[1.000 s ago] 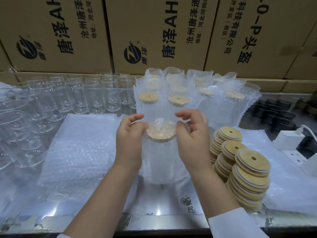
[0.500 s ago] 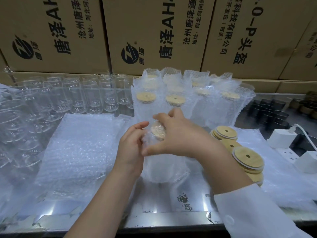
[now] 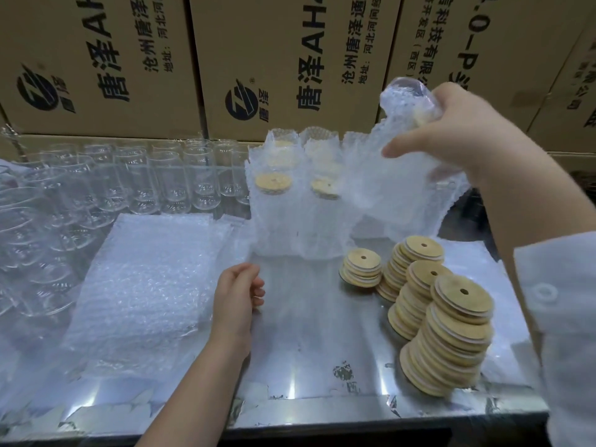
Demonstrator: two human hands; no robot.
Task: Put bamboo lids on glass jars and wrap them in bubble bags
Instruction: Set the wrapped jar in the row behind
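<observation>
My right hand [image 3: 451, 137] grips a wrapped jar [image 3: 403, 124] in its bubble bag, lifted and tilted above the group of wrapped jars [image 3: 296, 201] at the back middle. My left hand [image 3: 237, 298] hovers low over the metal table [image 3: 306, 366] with fingers loosely curled, holding nothing. Stacks of bamboo lids [image 3: 445, 324] stand at the front right. A pile of flat bubble bags [image 3: 142, 285] lies left of my left hand. Rows of bare glass jars [image 3: 129, 182] stand at the back left.
Cardboard boxes [image 3: 274, 59] with printed lettering form a wall behind the table. More glass jars [image 3: 22, 240] crowd the far left edge. The table's front edge [image 3: 290, 424] runs across the bottom.
My right hand lifted the wrapped jar up and to the right, away from the table centre. My left hand let go of it and dropped toward the table.
</observation>
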